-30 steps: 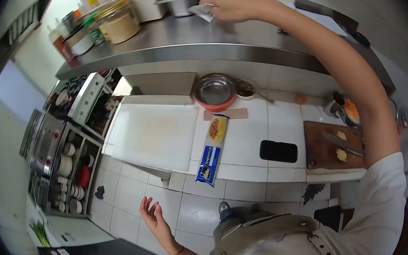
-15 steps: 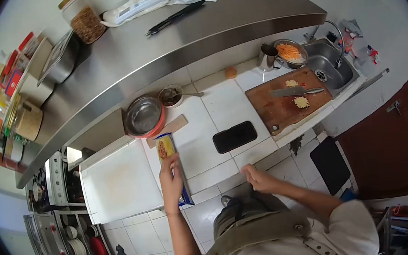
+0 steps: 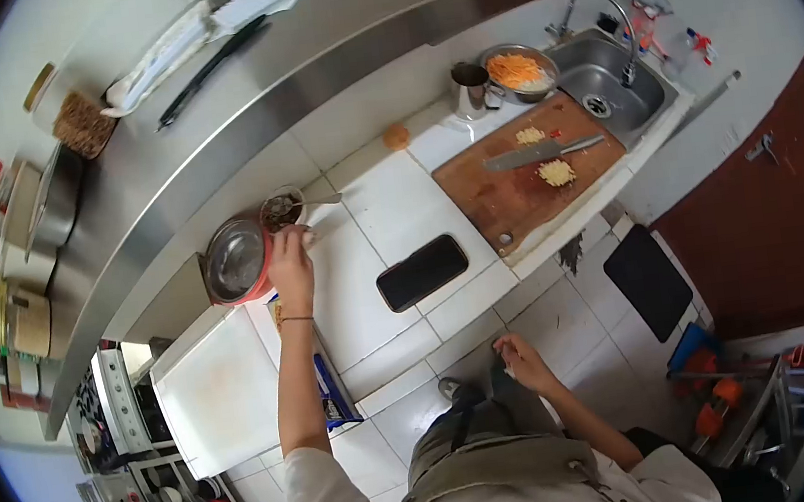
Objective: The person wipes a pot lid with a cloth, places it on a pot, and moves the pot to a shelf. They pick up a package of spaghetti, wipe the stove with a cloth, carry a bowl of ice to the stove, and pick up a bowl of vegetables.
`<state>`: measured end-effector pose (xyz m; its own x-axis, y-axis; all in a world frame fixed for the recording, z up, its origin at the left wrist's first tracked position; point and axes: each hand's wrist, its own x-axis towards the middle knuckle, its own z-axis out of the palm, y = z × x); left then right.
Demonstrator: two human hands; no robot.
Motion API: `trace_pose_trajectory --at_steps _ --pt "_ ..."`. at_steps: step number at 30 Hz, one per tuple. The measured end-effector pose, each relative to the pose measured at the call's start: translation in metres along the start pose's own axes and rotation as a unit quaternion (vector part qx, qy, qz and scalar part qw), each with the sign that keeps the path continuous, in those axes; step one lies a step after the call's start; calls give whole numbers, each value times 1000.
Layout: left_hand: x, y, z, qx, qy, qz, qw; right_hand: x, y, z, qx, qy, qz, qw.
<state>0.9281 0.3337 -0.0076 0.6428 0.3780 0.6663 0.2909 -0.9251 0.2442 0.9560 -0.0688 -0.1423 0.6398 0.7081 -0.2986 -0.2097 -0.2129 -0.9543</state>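
My left hand (image 3: pixel 291 269) reaches over the counter beside a red-rimmed metal bowl (image 3: pixel 236 260). Its fingers are bent together near a small bowl of dark food (image 3: pixel 280 208) with a spoon (image 3: pixel 322 200) in it; what lies between them is hidden. Under my left forearm lies a blue and yellow food packet (image 3: pixel 337 397), partly covered. Low in front of my body hangs my right hand (image 3: pixel 526 364), its fingers curled closed, with nothing visible in them. A black phone (image 3: pixel 422 272) rests on the white tiles between both hands.
On the right, a wooden chopping board (image 3: pixel 474 183) holds a knife (image 3: pixel 540 153) and chopped pale pieces. Behind it stand a metal jug (image 3: pixel 470 94) and a bowl of shredded orange food (image 3: pixel 519 72), next to the sink (image 3: pixel 601 80). A steel shelf (image 3: pixel 348 39) overhangs the counter.
My left hand has moved away from the packet, forward to the bowls. My right hand has dropped lower, still curled. The whole view has turned and shifted.
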Motion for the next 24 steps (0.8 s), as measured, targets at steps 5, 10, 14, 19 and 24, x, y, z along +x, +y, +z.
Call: trace_pose_trajectory --at_steps 5,10,14,19,24 --pt "-22 135 -49 -393 92 -189 895 16 -35 16 335 -32 97 937" --pt "-166 219 16 -363 -222 -67 902 13 -39 47 403 34 -64 912" --pt "-280 227 80 -314 -411 -71 853 -16 55 24 501 137 219 826" --pt "-253 241 54 -104 -531 48 840 44 234 -31 572 387 175 702" --pt "-165 219 25 -413 -600 -133 672 199 213 -106 439 479 15 760"
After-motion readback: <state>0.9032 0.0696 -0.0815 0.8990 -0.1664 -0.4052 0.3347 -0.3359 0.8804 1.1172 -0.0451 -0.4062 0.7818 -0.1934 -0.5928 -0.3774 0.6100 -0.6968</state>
